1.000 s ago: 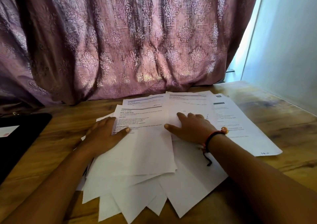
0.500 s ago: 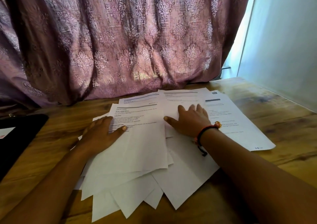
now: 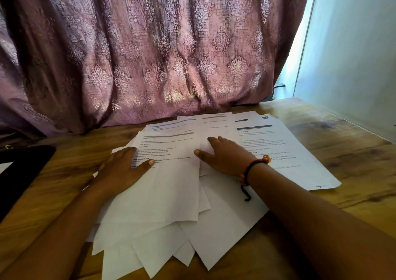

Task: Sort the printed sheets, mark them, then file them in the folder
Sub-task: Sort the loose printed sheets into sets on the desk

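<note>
Paper (image 3: 171,198) under flat left hand (image 3: 122,169), right hand (image 3: 225,158).

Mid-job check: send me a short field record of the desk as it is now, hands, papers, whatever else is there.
left hand: flat on the pile's left side, thumb on the top sheet
right hand: flat on the pile's middle, palm down
printed sheets: loose, overlapping fan, not squared
wooden table: carries the pile
black flat item: left edge, apart from the pile; folder or not, cannot tell
pen: none in view
</note>
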